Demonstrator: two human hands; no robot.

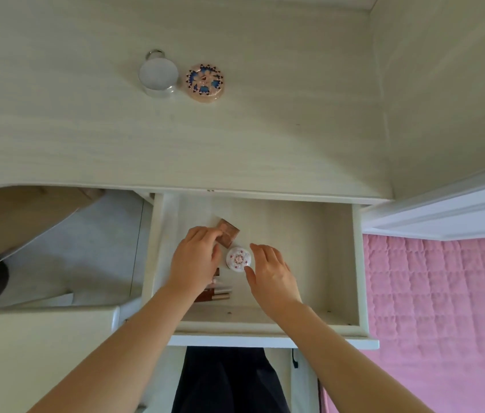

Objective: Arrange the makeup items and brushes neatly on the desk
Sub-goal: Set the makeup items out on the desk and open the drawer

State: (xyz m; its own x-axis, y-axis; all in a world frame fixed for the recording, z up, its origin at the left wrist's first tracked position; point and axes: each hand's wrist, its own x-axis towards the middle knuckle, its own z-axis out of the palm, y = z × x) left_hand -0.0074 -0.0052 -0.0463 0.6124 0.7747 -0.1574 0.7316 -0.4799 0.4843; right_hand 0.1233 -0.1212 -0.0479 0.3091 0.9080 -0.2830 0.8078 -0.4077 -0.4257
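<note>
Hands are both reaching down into the open pale wooden drawer (341, 263) under the pale wood-grain desk (86, 129). The left hand (195, 259) is lying with curled fingers on the near-left corner of a flat square copper-brown palette (229, 235); the fingertips are touching it, but I cannot tell if they are really gripping it. The palette is lying flat and turned like a diamond, with one corner pointing to the back of the drawer. The right hand (271, 275) is spreading its thumb and fingers around a small round white compact with a pink flower pattern (238, 259); the thumb is touching its near edge, and the compact is sitting between the two hands, lid up. Under the left wrist some slim gold and rose tubes (220, 292) are lying side by side, their long axis running left to right; they are partly hidden.

On the desk, far from the hands, a round clear glass jar with a white lid (158, 74) is standing just beside a round peach compact with a blue ornament (204, 83). A pink quilted bed (443, 308) is lying to the right of the drawer.
</note>
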